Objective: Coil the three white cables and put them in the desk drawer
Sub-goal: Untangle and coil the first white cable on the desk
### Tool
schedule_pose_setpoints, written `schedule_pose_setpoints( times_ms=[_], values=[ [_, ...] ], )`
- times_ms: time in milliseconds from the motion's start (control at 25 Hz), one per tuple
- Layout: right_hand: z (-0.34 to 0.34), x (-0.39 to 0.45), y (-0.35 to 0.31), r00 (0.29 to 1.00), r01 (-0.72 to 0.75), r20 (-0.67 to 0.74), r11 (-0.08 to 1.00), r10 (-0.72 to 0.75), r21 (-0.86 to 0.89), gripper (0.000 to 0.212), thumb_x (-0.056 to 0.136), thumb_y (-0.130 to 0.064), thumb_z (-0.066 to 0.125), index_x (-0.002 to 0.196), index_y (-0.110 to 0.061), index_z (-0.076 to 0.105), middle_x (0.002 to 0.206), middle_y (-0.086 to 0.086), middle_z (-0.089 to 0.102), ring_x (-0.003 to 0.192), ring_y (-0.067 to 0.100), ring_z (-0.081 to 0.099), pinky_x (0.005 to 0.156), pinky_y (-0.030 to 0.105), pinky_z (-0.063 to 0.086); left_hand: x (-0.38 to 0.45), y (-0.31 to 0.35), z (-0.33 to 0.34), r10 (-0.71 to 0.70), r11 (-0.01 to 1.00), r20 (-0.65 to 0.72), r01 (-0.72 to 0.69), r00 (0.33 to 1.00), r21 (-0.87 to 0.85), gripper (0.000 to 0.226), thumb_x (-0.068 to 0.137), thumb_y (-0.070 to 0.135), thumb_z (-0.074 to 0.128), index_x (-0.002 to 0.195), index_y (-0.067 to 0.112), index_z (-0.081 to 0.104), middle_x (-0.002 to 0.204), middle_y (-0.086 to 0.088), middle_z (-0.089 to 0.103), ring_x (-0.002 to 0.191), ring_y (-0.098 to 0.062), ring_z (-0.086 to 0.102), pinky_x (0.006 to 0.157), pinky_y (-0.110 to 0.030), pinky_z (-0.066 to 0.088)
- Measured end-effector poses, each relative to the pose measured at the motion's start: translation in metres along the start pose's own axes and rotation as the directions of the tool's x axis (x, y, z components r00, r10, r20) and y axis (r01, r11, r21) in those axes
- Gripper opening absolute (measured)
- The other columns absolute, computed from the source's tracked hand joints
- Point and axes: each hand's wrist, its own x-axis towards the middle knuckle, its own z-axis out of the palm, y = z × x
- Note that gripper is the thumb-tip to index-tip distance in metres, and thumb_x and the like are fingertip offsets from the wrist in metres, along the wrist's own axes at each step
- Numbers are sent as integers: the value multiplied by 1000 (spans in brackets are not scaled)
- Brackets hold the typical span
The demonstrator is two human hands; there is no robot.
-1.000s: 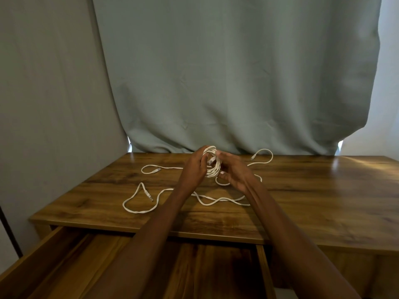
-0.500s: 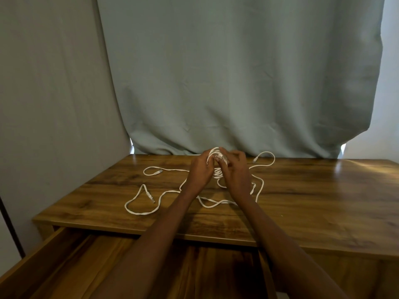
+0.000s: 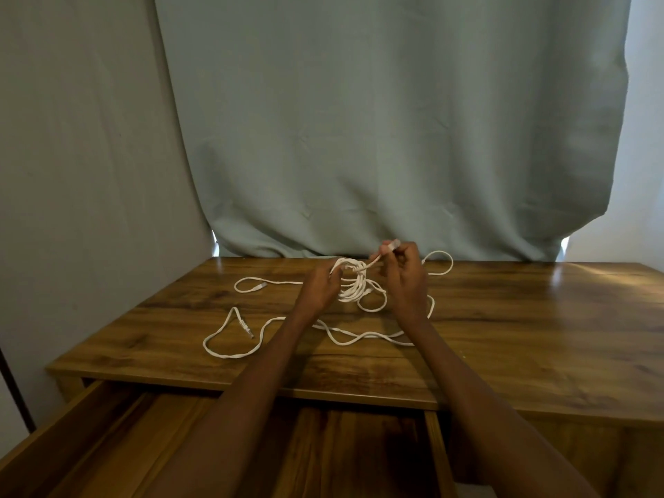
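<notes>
A coiled white cable (image 3: 351,283) is held above the wooden desk (image 3: 521,328). My left hand (image 3: 319,287) grips the coil's left side. My right hand (image 3: 406,278) pinches the coil's free end, with its plug (image 3: 393,244) sticking up between the fingers. Two loose white cables lie on the desk: one (image 3: 230,339) snakes across the front left with a plug at its end, the other (image 3: 443,264) loops behind my right hand. The desk drawer (image 3: 118,443) stands open below the front edge, with nothing visible in it.
A grey-green curtain (image 3: 377,138) hangs behind the desk and a plain wall (image 3: 72,210) is at the left. The right half of the desk is bare wood.
My right hand has pulled the cable's plug end up and to the right, away from the coil. The left hand keeps its hold on the coil.
</notes>
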Motion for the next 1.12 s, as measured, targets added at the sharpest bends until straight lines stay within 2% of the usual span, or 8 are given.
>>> schedule_pose_setpoints(
  times_ms=[80,160,320,560,720,800,920,1120],
  values=[
    [-1,12,-9,982,-172,-29,946,187,275,15,102,-29,55,98,-15,56,86,7,74,59,23,71,55,37,58,-6,-2,-1,56,998,51,-54,997,-39,26,103,14,49,114,3,70,103,-17,73,94,-28,67,66,-10,37],
    [-3,28,-7,940,-294,-62,886,337,359,22,102,-28,55,105,-6,56,86,11,72,53,20,68,53,31,58,-11,1,-4,107,991,94,-98,990,-96,26,104,15,50,115,2,69,104,-20,72,93,-23,64,70,-3,37],
    [-10,51,12,844,-467,-2,738,536,486,21,99,-23,60,116,-10,58,83,12,70,53,16,65,58,33,56,-11,6,-5,158,979,145,-136,977,-150,33,104,24,48,134,15,60,115,-1,69,99,-10,63,89,-25,49],
    [-13,40,18,897,-436,27,875,440,212,16,98,-21,59,105,-9,67,82,18,72,58,20,71,53,29,59,-7,18,-2,170,973,54,-159,984,-170,26,103,24,46,120,16,64,109,5,69,100,-6,64,89,-27,50],
    [-11,28,24,881,-429,244,902,404,53,19,100,-18,55,111,-20,70,98,9,75,87,23,73,76,37,61,1,22,-5,122,973,16,-116,992,-199,23,103,19,48,119,14,64,94,12,65,83,6,60,78,-18,45],
    [-11,24,24,854,-393,344,917,391,-65,18,100,-15,55,108,-19,70,94,6,74,84,21,72,70,30,60,0,23,-5,124,974,19,-118,992,-194,24,104,18,48,120,12,64,91,14,64,81,9,59,76,-13,43],
    [-11,21,19,807,-475,388,880,446,-25,19,103,-12,51,105,-11,70,86,4,73,70,11,71,57,19,55,-1,19,-2,101,976,26,-94,994,-198,26,104,20,47,122,13,64,102,6,68,90,1,62,82,-16,47],
    [-12,26,22,786,-598,359,766,503,235,24,93,-9,66,116,-3,70,102,14,76,84,22,74,69,28,61,-4,21,0,101,970,-4,-99,995,-222,30,103,27,44,122,14,63,111,2,69,103,-11,64,90,-27,51]
  ],
)
